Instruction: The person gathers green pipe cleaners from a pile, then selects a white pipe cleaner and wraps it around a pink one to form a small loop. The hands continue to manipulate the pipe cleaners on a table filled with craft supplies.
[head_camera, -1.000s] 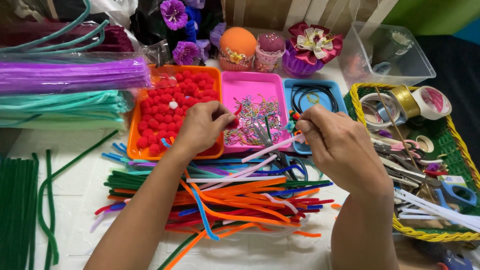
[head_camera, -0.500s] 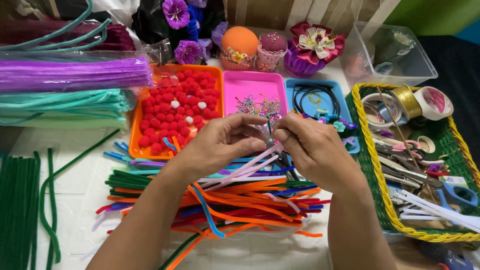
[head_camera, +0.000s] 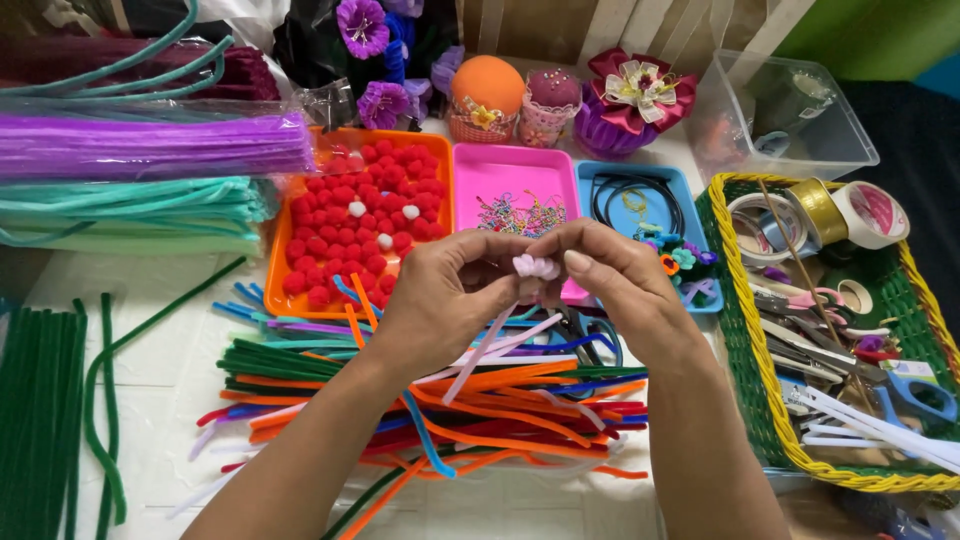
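Far left: a bundle of dark green fuzzy pipe cleaners (head_camera: 40, 400), too many to count. Three shallow plastic trays in a row: orange tray (head_camera: 283, 262) of red pompoms with three white ones, pink tray (head_camera: 515, 170) of small wire bits, blue tray (head_camera: 640, 180) with black loops. At centre, above the heap of mixed-coloured pipe cleaners (head_camera: 430, 400), left hand (head_camera: 440, 300), thumb and forefinger pinched on one pale pink looped pipe cleaner (head_camera: 537, 266); right hand (head_camera: 620, 285) likewise, fingertips closed on the same loops. Right: green-and-yellow woven basket (head_camera: 735, 330), four tape rolls, scissors.
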